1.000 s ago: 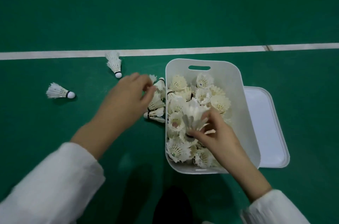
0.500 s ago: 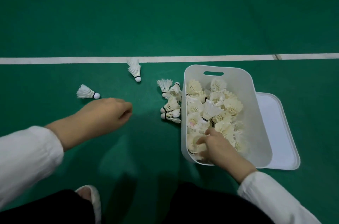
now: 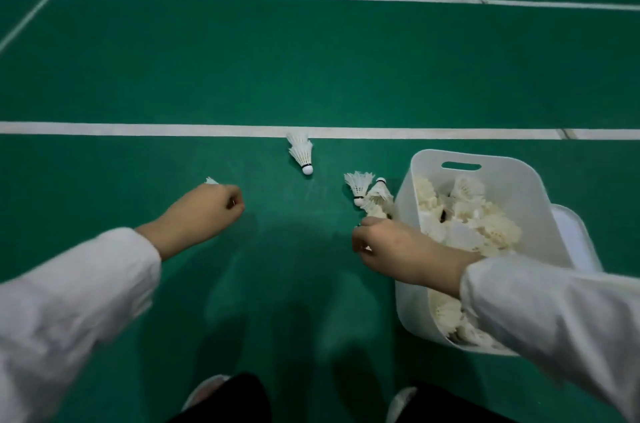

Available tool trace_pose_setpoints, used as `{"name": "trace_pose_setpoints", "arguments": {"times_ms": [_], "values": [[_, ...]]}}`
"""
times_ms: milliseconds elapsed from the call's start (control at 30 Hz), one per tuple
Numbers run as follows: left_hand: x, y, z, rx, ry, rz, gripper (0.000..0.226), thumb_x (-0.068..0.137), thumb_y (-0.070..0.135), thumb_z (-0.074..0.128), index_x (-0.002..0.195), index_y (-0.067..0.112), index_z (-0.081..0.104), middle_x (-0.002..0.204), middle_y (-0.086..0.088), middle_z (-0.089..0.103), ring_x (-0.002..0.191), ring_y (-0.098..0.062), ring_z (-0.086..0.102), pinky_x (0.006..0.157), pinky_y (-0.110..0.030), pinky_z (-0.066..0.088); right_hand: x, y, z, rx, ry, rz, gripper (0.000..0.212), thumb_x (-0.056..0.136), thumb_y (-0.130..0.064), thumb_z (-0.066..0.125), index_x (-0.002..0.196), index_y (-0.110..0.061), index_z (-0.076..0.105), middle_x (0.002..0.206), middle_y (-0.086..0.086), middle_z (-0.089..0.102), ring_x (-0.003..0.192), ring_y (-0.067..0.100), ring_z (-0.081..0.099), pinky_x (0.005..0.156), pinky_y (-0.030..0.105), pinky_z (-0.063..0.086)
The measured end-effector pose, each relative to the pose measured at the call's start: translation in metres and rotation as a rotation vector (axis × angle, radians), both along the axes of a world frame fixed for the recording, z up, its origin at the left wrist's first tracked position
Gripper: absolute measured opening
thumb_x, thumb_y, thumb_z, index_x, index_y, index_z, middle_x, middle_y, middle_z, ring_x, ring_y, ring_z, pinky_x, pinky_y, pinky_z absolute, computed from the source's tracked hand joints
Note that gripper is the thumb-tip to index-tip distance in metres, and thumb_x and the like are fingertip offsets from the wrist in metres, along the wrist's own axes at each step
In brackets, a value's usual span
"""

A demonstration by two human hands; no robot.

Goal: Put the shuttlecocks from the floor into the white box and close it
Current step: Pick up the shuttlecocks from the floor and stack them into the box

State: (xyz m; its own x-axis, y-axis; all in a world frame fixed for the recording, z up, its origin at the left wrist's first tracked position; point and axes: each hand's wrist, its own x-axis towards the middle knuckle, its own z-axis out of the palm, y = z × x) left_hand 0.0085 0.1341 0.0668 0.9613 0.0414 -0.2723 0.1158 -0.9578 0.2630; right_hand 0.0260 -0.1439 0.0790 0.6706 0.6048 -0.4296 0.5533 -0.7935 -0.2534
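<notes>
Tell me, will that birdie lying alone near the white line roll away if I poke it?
The lone shuttlecock lies on its side, round cork tip toward us. Being cone-shaped, it would probably swing in a curve rather than roll straight. It looks very light, so a poke may skid it. Its thin feathers probably bend or snap if squeezed.

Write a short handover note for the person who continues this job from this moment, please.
Left hand: closed over a shuttlecock on the floor; only its feather tip shows.
Right hand: curled at the cluster of shuttlecocks beside the white box; whether it grips one I cannot tell.
Done: the box already holds many shuttlecocks.
Left: the single shuttlecock near the white line, the cluster, the one under the left hand. Then fit the lid, lying behind the box on its right.
</notes>
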Motion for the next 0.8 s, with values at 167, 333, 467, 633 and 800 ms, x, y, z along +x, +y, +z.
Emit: {"name": "trace_pose_setpoints", "arguments": {"times_ms": [167,333,467,633,800], "values": [[0.023,0.037,-0.074,-0.085,0.035,0.211,0.034,0.087,0.022,0.055,0.116,0.004,0.052,0.116,-0.018,0.054,0.101,-0.034,0.056,0.085,-0.035,0.044,0.030,0.029,-0.077,-0.049,0.038,-0.337,0.026,0.088,-0.010,0.046,0.111,-0.002,0.056,0.118,0.016,0.053,0.107,0.031,0.054,0.089,0.032,0.038],[0.060,0.067,-0.121,-0.146,-0.036,0.515,0.057,0.087,0.018,0.059,0.129,-0.007,0.031,0.133,-0.028,0.030,0.110,-0.047,0.046,0.095,-0.045,0.036,0.058,0.027,-0.128,-0.076,0.067,-0.692,0.049,0.088,-0.015,0.055,0.127,0.004,0.032,0.138,0.025,0.025,0.110,0.040,0.052,0.094,0.038,0.041],[0.077,0.088,-0.162,-0.269,-0.013,0.744,0.052,0.088,0.023,0.058,0.125,-0.008,0.038,0.121,-0.032,0.051,0.104,-0.042,0.055,0.091,-0.044,0.041,0.077,0.024,-0.143,-0.060,0.092,-0.817,0.066,0.086,-0.011,0.059,0.135,0.009,0.019,0.139,0.028,0.026,0.121,0.038,0.043,0.098,0.034,0.038],[0.066,0.081,-0.183,-0.318,-0.085,0.675,0.024,0.092,0.024,0.052,0.097,0.002,0.060,0.087,-0.017,0.066,0.083,-0.032,0.059,0.069,-0.033,0.038,0.080,0.021,-0.152,0.066,0.172,-0.938,0.056,0.075,0.004,0.064,0.124,-0.001,0.036,0.125,0.022,0.047,0.106,0.038,0.057,0.091,0.040,0.049],[0.061,0.054,-0.153,-0.286,-0.190,0.417,0.039,0.094,0.034,0.045,0.067,0.007,0.049,0.059,-0.009,0.048,0.059,-0.027,0.044,0.052,-0.031,0.030,0.071,0.031,-0.134,0.174,0.105,-0.759,0.009,0.087,-0.015,0.053,0.088,-0.011,0.061,0.098,0.015,0.062,0.082,0.033,0.065,0.078,0.036,0.051]]}}
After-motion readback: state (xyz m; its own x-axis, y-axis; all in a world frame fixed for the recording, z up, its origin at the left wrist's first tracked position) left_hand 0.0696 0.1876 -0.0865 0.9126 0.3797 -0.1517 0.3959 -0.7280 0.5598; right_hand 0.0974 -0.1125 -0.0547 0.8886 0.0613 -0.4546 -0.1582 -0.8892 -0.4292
